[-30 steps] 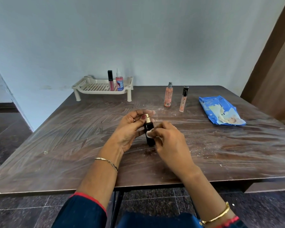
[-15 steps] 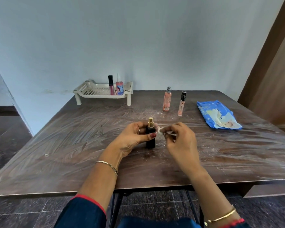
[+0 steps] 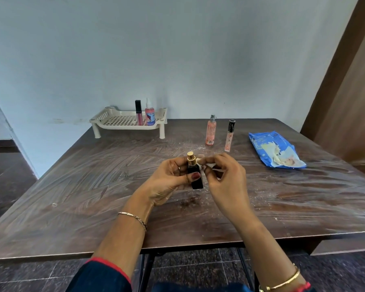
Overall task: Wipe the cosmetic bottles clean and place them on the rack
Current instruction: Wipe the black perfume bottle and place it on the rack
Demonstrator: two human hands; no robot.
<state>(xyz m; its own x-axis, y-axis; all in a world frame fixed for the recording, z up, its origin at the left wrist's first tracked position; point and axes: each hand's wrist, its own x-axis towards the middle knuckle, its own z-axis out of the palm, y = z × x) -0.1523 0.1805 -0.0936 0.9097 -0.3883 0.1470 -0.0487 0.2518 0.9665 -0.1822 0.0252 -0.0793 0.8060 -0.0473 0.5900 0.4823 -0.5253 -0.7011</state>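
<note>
My left hand (image 3: 169, 182) grips a small black bottle (image 3: 195, 180) with a gold cap, held upright above the middle of the table. My right hand (image 3: 226, 182) pinches a small white wipe (image 3: 202, 162) against the bottle's right shoulder. A cream rack (image 3: 118, 123) stands at the table's far left edge. On it are a dark-capped pink tube (image 3: 138, 112) and a pink spray bottle (image 3: 150, 113). A peach spray bottle (image 3: 210, 130) and a black-capped gloss tube (image 3: 229, 135) stand on the table behind my hands.
A blue wipes packet (image 3: 274, 150) lies at the right of the dusty brown table (image 3: 93, 186). White powder is scattered around the centre. A wall runs behind the table and a wooden door (image 3: 350, 102) is at the right.
The bottle was tilted with the wipe on its side, then came upright. My right hand drew off to the right and now presses the wipe near the bottle's top again.
</note>
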